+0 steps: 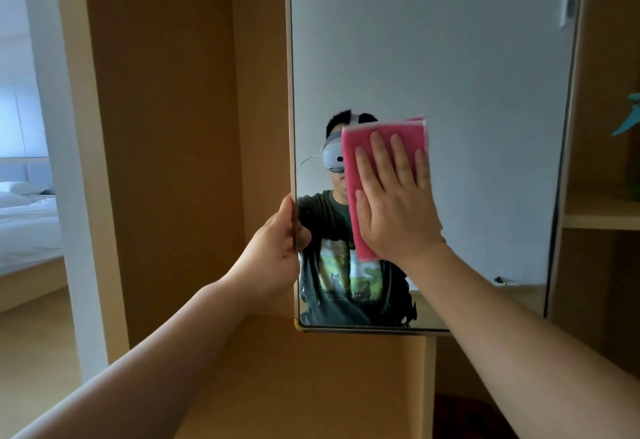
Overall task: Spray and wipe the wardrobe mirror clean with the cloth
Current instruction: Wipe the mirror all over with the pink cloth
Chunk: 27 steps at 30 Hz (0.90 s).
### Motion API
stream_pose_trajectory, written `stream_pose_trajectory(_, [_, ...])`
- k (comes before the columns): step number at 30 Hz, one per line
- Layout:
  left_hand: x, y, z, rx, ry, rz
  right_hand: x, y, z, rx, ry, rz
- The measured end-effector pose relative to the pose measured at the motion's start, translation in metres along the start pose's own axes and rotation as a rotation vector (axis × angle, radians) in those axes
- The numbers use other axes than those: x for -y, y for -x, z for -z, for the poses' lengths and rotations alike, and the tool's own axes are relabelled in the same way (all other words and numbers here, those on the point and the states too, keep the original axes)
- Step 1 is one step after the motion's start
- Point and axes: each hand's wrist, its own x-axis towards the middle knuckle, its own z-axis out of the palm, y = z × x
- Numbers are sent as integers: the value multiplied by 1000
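The wardrobe mirror (450, 74) fills the upper middle of the view, its glass reflecting a grey wall and a person in a dark printed shirt. A folded pink cloth (405, 133) lies flat against the lower left of the glass. My right hand (394, 203) presses on the cloth with fingers spread and pointing up. My left hand (273, 248) grips the mirror's left edge, thumb on the front of the frame. No spray bottle is in view.
Wooden wardrobe panels (166, 126) stand left of the mirror, and a wooden ledge (311, 369) lies below it. Open shelves (602, 213) with a green plant sit at the right. A doorway at far left shows a bed (27, 223).
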Motion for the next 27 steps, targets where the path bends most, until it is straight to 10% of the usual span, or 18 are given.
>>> stream_pose_trajectory(27, [0,-4,-5,-40,5,-7,-45,24,2,5,54,133])
